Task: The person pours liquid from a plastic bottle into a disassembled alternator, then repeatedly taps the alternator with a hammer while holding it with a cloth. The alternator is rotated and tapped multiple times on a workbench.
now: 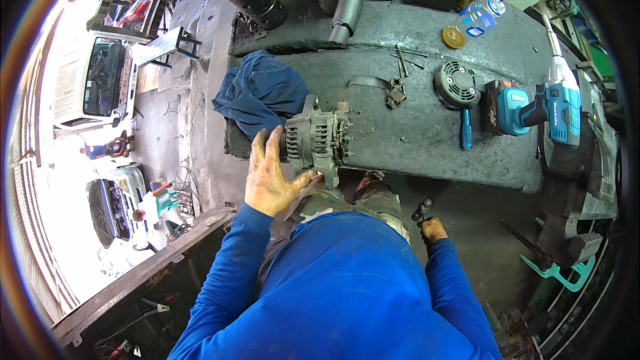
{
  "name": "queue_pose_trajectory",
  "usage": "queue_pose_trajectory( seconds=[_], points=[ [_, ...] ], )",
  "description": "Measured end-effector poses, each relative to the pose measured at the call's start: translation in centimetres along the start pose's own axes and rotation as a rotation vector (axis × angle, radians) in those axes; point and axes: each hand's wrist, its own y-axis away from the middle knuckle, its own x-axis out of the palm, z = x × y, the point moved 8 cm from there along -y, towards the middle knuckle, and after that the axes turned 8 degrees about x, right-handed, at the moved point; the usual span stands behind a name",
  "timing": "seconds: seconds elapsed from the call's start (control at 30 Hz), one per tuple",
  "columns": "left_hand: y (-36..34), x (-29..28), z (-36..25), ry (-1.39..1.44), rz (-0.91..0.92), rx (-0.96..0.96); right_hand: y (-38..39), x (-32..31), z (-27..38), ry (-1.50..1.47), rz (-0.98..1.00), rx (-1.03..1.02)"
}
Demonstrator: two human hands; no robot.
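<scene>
A grey metal alternator [321, 135] lies at the front edge of the dark workbench [373, 150], its slotted housing facing up. My left hand [272, 177] is at its left side, fingers spread and stretched out, the thumb reaching toward its lower edge; firm contact is hard to make out. Low on the right, beyond the bench edge, my right hand [435, 230] is closed around a hammer [422, 211]. Only the hammer's metal head shows clearly. A crumpled dark blue cloth [260, 87] sits just behind the alternator, to the left.
On the bench lie a round vented cover [458, 83], a blue-handled screwdriver [467, 130], long bolts [403, 60], a small brush-holder-like part [397, 93] and a teal cordless impact wrench [563, 110]. Behind stand a plastic bottle [473, 23] and a tool can [257, 3].
</scene>
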Motion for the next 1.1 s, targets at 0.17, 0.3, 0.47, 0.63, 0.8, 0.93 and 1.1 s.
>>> queue_pose_trajectory(
  seconds=[0.17,0.3,0.47,0.63,0.8,0.93,1.1],
  points=[
    [-1.3,-2.0,-1.5,-0.124,0.073,0.153,-2.4,0.4,-0.7,-0.018,0.001,0.018],
    [-2.5,-2.7,-3.3,-0.225,0.151,0.319,-4.4,1.3,-1.6,0.018,-0.009,-0.068],
    [-4.4,-2.6,-5.7,-0.271,0.210,0.470,-6.1,2.5,-5.0,0.054,-0.081,-0.039],
    [-6.3,-0.8,-7.0,-0.411,0.329,0.569,-5.3,5.2,-6.9,-0.035,-0.014,-0.098],
    [-7.8,0.9,-7.8,-0.547,0.443,0.600,-1.8,7.4,-9.2,-0.289,-0.043,0.155],
    [-9.0,2.4,-8.1,-0.615,0.556,0.620,0.4,10.8,-9.2,-0.536,-0.028,0.206],
    [-10.2,2.6,-7.1,-0.356,0.557,0.702,0.1,15.4,-9.8,-0.489,-0.040,0.185]
  ],
)
